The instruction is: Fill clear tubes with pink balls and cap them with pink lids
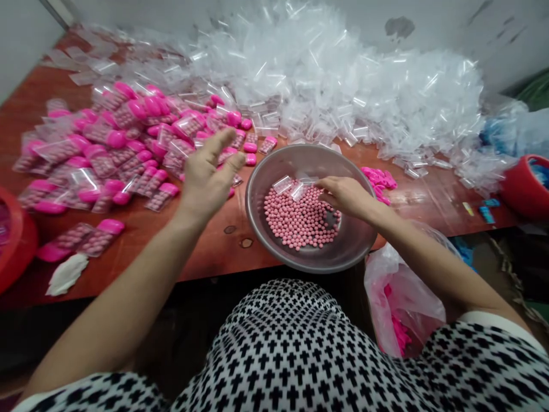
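Note:
My left hand (210, 177) is raised over the table, thumb and fingers apart with nothing between them. It is beside a heap of small clear packs (103, 163) filled with pink beads and closed with bright pink caps. My right hand (345, 194) reaches into a grey metal bowl (278, 252), its fingers bent together and pointing down. Whatever those fingers hold, if anything, is hidden. Round pink beads (295, 220) cover much of the bowl's bottom. Clear plastic containers (282, 185) lie on the beads, close to the right fingertips.
A large pile of empty clear containers (343, 74) lines the wall. Loose pink caps (380, 180) lie right of the bowl. Red tubs stand at the left (17, 240) and right (527, 186). A plastic bag (412, 286) with pink pieces hangs below the table edge. A white scrap (66, 274) lies front left.

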The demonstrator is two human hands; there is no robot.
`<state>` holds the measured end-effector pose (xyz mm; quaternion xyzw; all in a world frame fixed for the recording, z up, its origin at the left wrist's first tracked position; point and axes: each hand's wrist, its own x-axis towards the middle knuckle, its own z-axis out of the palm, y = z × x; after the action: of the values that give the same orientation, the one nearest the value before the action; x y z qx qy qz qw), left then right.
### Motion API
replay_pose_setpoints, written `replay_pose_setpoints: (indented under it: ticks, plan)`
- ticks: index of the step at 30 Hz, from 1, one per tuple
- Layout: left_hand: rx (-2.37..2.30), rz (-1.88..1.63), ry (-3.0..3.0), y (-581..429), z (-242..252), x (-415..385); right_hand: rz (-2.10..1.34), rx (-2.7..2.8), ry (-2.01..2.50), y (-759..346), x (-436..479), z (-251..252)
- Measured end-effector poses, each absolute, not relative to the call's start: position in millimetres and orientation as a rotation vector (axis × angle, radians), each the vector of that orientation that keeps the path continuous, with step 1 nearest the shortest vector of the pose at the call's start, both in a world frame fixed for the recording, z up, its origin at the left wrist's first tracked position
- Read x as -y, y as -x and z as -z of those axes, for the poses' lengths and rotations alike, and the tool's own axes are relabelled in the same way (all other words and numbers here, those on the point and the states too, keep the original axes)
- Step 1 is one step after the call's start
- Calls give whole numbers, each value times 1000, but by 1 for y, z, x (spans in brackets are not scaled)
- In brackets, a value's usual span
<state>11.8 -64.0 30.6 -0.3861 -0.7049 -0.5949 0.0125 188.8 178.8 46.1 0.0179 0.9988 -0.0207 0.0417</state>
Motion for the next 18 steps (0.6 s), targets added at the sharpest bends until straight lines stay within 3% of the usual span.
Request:
replay_pose_setpoints:
  ticks: [6,12,15,18]
  plan:
    - [2382,1681,1295,-69,-14,47,-329,-2882,471,-147,-156,-29]
    - [2366,1549,1324,-69,-4,46,-422,-2774,524,-131,-157,-24]
    - [2373,1458,1309,-71,-6,47,-262,-2885,374,-134,-162,-29]
    - [2361,1375,1328,-75,-15,44,391,-3101,6,-141,-166,-40]
